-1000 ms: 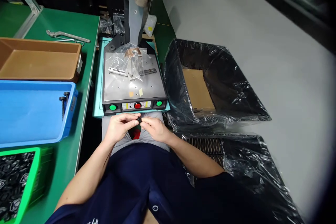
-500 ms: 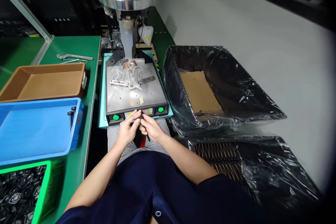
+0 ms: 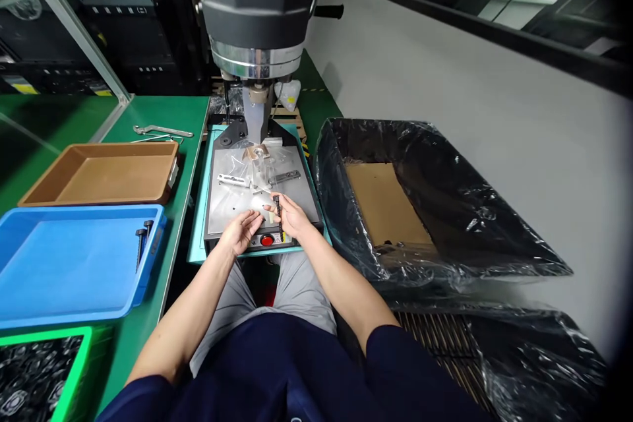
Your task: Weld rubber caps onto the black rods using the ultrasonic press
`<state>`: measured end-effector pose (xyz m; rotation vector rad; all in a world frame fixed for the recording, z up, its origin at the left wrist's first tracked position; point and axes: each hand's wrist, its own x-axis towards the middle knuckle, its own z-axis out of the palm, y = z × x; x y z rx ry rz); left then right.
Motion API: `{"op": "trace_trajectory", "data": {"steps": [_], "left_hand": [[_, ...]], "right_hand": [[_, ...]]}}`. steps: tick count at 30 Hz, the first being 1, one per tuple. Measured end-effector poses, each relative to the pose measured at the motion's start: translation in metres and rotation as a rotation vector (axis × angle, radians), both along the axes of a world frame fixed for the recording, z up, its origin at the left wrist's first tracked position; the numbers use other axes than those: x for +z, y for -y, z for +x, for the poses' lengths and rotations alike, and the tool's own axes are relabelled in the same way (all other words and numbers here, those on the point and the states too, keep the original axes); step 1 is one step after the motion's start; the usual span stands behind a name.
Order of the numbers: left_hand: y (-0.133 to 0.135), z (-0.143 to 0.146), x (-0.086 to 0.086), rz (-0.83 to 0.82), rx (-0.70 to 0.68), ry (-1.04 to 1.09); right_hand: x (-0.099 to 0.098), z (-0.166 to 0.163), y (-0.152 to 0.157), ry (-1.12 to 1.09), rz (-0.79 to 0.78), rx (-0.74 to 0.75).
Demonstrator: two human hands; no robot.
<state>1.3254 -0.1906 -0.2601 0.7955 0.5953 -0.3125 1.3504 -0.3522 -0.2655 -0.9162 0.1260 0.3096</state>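
Note:
My right hand (image 3: 293,216) is closed around a slim black bolt-like rod (image 3: 277,219), held nearly upright with its wider head up. My left hand (image 3: 242,231) is beside it, fingers curled and pinched; a small dark bit shows at the fingertips, too small to name. Both hands are over the front edge of the press's metal base plate (image 3: 225,208). Just beyond them, a clear-plastic-covered fixture (image 3: 257,161) with metal bars sits under the press head (image 3: 257,59). A red button (image 3: 267,240) shows between my wrists.
To my left are a brown tray (image 3: 119,175), a blue tray (image 3: 74,264) holding black bolt-like rods (image 3: 142,241), and a green crate (image 3: 82,369) of black parts. A wrench (image 3: 163,130) lies behind. On my right stands a box lined with black plastic (image 3: 475,211).
Both hands have moved forward from above my lap to over the base plate's front edge, and drawn apart. The rod is now upright in my right hand. The camera view has tilted up.

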Motion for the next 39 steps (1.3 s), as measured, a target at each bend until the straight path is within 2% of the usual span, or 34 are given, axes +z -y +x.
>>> {"op": "trace_trajectory", "data": {"steps": [5, 11, 14, 17, 19, 21, 23, 26, 31, 36, 39], "left_hand": [[0.019, 0.015, -0.005, -0.144, -0.002, 0.031], [0.022, 0.024, -0.011, -0.277, 0.194, 0.295], [0.019, 0.020, -0.003, -0.269, 0.292, 0.312], [0.016, 0.014, 0.015, -0.233, 0.288, 0.362], [0.015, 0.011, 0.029, -0.203, 0.238, 0.410], [0.016, 0.010, 0.042, -0.178, 0.208, 0.420], [0.017, 0.011, 0.052, -0.165, 0.201, 0.415], [0.019, 0.013, 0.060, -0.149, 0.193, 0.427], [0.021, 0.012, 0.063, -0.127, 0.138, 0.464], [0.025, 0.009, 0.062, -0.119, 0.094, 0.451], [0.025, 0.009, 0.061, -0.113, 0.062, 0.456]], "right_hand": [[0.002, 0.000, -0.002, 0.040, 0.116, -0.090], [0.013, -0.011, 0.013, 0.005, 0.233, -0.103], [0.008, -0.018, 0.020, -0.014, 0.328, -0.135], [-0.011, -0.033, 0.008, -0.111, 0.341, -0.106], [-0.024, -0.040, -0.012, -0.141, 0.226, -0.017], [-0.029, -0.038, -0.035, -0.046, 0.082, 0.035], [-0.024, -0.025, -0.056, 0.133, -0.057, -0.005], [-0.004, 0.007, -0.070, 0.355, -0.226, -0.135], [0.020, 0.049, -0.055, 0.478, -0.505, -0.348], [0.036, 0.073, -0.038, 0.537, -0.799, -0.445], [0.046, 0.087, -0.037, 0.608, -0.883, -0.520]]}}
